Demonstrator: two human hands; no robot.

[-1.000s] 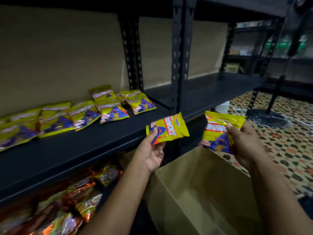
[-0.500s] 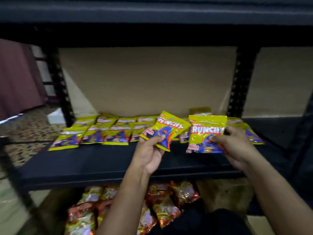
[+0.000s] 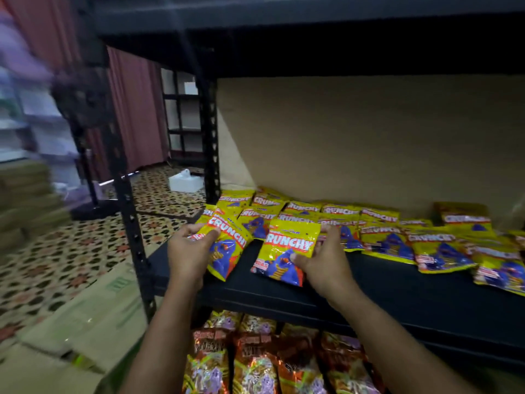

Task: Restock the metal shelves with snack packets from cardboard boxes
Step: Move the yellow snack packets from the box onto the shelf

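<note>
Two yellow Crunchy pkts over the black shelf (image 3: 369,291) front edge: left hand (image 3: 187,251) grips the left pkt (image 3: 227,251), right hand (image 3: 324,263) pinches the right pkt (image 3: 287,248). Row of same pkts (image 3: 392,237) lies behind them w/ orange pkts (image 3: 255,362) on the shelf below. Flattened cardboard (image 3: 93,314) on floor at left.

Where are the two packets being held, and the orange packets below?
Left packet (image 3: 227,245), head view, its yellow front.
Right packet (image 3: 287,248), head view, its printed front.
Orange packets (image 3: 255,362), head view, front of one.
</note>
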